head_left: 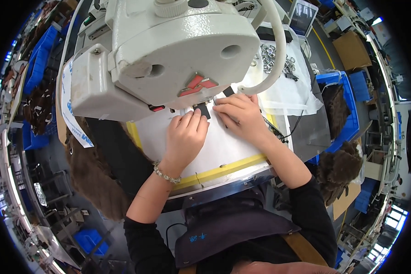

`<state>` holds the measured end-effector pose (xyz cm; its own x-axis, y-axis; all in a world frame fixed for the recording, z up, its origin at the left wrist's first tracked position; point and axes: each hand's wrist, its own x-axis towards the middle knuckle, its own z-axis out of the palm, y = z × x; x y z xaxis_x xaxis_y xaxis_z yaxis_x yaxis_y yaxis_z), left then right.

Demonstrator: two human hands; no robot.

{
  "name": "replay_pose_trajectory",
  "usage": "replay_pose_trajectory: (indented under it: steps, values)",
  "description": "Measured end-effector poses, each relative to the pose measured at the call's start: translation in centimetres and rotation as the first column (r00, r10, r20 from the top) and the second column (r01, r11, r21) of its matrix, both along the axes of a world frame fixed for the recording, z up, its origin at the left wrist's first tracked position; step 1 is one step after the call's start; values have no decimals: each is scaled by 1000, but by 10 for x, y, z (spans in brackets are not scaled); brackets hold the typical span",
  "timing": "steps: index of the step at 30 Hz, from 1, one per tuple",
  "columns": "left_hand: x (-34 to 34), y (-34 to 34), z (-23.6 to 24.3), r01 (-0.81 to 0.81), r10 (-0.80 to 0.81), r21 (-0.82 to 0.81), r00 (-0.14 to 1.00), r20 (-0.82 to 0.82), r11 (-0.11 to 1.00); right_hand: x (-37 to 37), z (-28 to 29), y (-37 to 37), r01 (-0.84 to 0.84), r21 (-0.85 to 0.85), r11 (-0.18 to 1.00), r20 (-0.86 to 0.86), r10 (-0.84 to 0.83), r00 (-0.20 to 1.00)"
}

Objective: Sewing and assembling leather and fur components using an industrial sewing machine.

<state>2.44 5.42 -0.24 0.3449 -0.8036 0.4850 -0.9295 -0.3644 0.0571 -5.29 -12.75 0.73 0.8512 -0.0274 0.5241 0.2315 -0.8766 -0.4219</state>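
Under the head of a large pale industrial sewing machine [182,55], a short black strap [202,111] lies on the white work surface [164,132]. My left hand [186,137] presses its fingertips onto the near end of this strap, fingers close together. To its right, my right hand [242,116] is curled beside the strap, its fingertips near the needle area. What those curled fingers hold, if anything, is hidden. Another dark strip [228,92] shows just beyond the right hand. The machine head hides the far end of the strap.
A pile of metal rings [270,57] lies on white sheeting at the back right. A white hose [278,55] curves down near my right hand. Brown furry material [93,173] hangs at the left; more sits in a blue bin [351,118] at the right. Yellow tape [223,170] edges the table.
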Motion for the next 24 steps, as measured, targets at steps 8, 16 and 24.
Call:
replay_pose_trajectory:
  steps: [8, 16, 24]
  values:
    - [-14, 4, 7, 107, -101, 50, 989, -108, 993, -6, -4, -1, -25, -30, 999, -51, 23, 998]
    - [-6, 3, 2, 65, -52, 49, 973, -223, 997, -5, -4, 6, -1, -57, 998, -83, -3, 997]
    - [-7, 1, 0, 91, -79, 39, 966, -248, 995, -4, -4, 5, 19, -22, 1000, -84, -21, 996]
